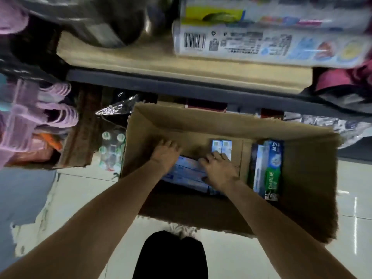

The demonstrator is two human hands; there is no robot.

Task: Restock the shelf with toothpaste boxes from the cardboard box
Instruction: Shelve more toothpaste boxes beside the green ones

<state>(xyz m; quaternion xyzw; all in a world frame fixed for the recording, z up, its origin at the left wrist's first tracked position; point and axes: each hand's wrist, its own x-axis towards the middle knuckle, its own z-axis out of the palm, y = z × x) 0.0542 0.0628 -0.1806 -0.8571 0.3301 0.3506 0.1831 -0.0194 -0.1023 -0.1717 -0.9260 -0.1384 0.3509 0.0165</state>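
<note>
The open cardboard box (302,198) stands on the floor below the shelf (181,67). A stack of blue toothpaste boxes (187,172) lies flat in its middle. My left hand (166,154) covers the stack's left end with fingers spread. My right hand (218,168) curls over its right end. Two small blue boxes (221,147) stand upright just beyond my right hand. Green and blue Darlie boxes (269,170) lean on the box's right side. Long toothpaste boxes (261,43) lie on the shelf above, blurred.
Purple hangers (54,109) and bagged goods fill the left. A pack of water bottles (111,152) sits left of the cardboard box. Foil-wrapped goods (322,125) lie behind it on the right. My dark trouser leg (171,256) stands on the pale tiled floor (352,188).
</note>
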